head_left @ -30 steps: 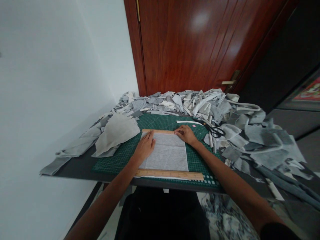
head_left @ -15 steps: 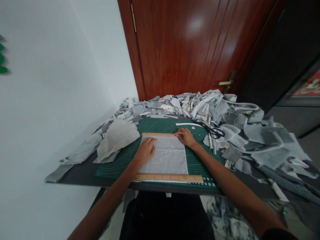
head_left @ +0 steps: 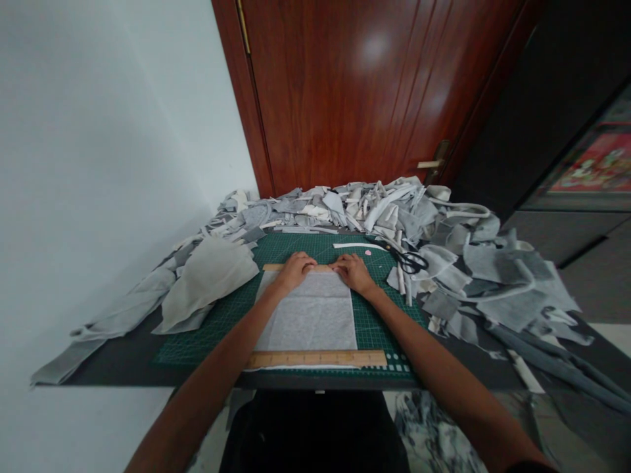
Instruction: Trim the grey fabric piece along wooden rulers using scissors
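A light grey piece of fabric point(head_left: 308, 318) lies flat on the green cutting mat point(head_left: 217, 328). A wooden ruler point(head_left: 323, 268) runs along its far edge, and a second wooden ruler point(head_left: 315, 358) lies across its near edge. At the far edge, my left hand point(head_left: 296, 269) has its fingers drawn together on the fabric, against the ruler. Close on its right, my right hand point(head_left: 353, 271) pinches the same edge with thumb and fingers. The fingertips partly cover the far ruler, so how much of it they also grip is hidden.
Grey fabric scraps point(head_left: 345, 203) are heaped along the back and right of the table. A larger beige-grey piece point(head_left: 207, 279) overlaps the mat's left side. Black-handled scissors point(head_left: 411, 261), a white strip point(head_left: 355, 246) and a small pink piece point(head_left: 368, 253) lie beyond my right hand.
My left hand has moved from the fabric's left part up to its far edge, close to my right hand. My right hand stays at that edge. The camera view has shifted slightly.
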A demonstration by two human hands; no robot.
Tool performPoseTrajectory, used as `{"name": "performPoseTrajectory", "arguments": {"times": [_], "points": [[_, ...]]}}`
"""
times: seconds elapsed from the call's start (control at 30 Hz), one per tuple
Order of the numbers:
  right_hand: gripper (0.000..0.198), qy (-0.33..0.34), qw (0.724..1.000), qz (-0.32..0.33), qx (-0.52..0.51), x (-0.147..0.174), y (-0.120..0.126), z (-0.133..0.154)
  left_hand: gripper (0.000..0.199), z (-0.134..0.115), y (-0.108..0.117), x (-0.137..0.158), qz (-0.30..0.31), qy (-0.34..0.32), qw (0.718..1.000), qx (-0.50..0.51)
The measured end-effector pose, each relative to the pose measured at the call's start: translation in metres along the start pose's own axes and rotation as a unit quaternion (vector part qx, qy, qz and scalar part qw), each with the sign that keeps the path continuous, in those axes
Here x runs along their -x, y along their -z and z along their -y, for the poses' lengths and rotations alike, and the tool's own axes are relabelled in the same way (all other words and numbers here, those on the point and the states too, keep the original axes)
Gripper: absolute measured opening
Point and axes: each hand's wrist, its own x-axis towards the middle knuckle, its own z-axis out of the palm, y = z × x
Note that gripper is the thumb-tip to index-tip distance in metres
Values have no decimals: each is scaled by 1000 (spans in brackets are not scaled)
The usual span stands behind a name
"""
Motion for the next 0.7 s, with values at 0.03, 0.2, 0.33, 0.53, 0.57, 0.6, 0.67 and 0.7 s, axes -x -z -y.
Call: {"name": "performPoseTrajectory", "arguments": {"times": [0.03,0.2,0.33,0.53,0.57,0.6,0.67,0.7], "points": [[27,0,1000,1,1,0,1,0,23,4,-3,-2,0,-4,1000,7],[28,10,1000,7,12,0,1,1,24,22,-11,-2,-1,-18,999,35],[28,39,999,16,13,1,9,1,23,31,-12,-1,5,-30,998,52],[34,-102,978,-121,134,24,73,-53,26,29,-18,-1,2,-24,999,49],[36,-151,964,-125,177,31,85,-67,26,28,-18,-1,3,-23,999,47],[36,-186,954,-94,218,38,94,-79,27,27,-19,0,4,-23,999,45],[31,-239,927,13,287,51,105,-100,28,24,-18,1,6,-22,999,40],[29,-248,922,35,295,57,107,-106,29,23,-17,2,6,-20,999,37]]}}
